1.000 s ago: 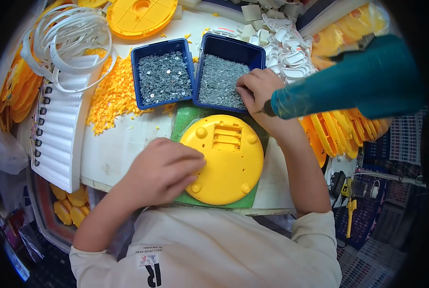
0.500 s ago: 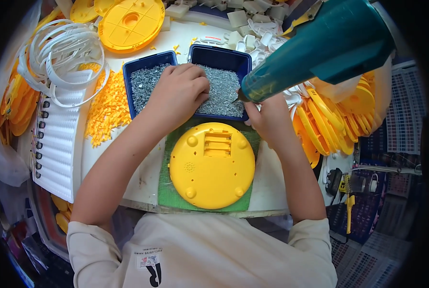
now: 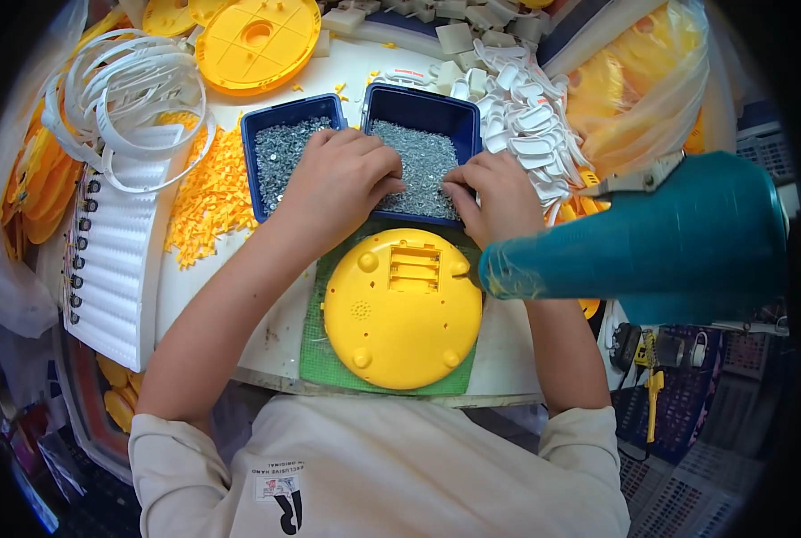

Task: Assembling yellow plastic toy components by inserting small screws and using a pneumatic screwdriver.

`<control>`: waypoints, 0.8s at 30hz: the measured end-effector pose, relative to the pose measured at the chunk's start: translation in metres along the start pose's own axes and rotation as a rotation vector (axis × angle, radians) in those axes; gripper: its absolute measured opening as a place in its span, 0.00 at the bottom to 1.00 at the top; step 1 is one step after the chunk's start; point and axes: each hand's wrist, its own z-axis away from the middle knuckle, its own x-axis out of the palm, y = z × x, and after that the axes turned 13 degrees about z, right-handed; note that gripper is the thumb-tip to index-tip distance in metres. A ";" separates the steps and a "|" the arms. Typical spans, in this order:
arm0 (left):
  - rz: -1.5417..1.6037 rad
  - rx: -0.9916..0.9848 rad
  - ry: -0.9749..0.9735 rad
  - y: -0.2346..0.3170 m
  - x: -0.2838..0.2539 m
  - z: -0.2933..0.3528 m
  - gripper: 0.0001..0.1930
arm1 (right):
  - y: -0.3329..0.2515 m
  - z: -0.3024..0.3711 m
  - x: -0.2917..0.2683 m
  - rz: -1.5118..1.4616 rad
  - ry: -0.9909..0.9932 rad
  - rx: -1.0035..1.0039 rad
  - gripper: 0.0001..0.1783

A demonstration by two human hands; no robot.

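Yellow disc [image 3: 405, 323] looks part-done, batt bay [image 3: 415, 269] lidless, holes [image 3: 443, 302] too tiny to judge; my L fingers [image 3: 382, 164] & R fingers [image 3: 474, 173] curl at blue bin [image 3: 432, 112], can't tell if pinching.

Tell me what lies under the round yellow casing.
A green mat shows past the yellow casing, on the white table. The mat's middle is covered, so anything else there would be hidden.

Smooth, lightly glossy plastic on your yellow battery-compartment housing [image 3: 404, 321], rough weave on the green mat [image 3: 314, 352], glinting metal in your small fasteners [image 3: 423, 170], shiny plastic on the right-hand blue bin [image 3: 418, 103], matt cloth across your beige shirt [image 3: 436, 471]!
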 end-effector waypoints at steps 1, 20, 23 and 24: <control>0.008 -0.003 0.010 0.000 0.001 -0.001 0.07 | 0.002 0.002 -0.003 -0.019 -0.018 -0.011 0.05; 0.793 -0.722 0.074 0.043 -0.023 0.052 0.10 | -0.014 0.059 -0.034 -0.304 -0.335 0.134 0.09; 0.756 -0.717 0.071 0.044 -0.019 0.053 0.09 | -0.011 0.061 -0.041 -0.349 -0.293 0.139 0.11; 0.694 -0.704 0.041 0.047 -0.019 0.051 0.08 | -0.010 0.058 -0.040 -0.349 -0.291 0.141 0.11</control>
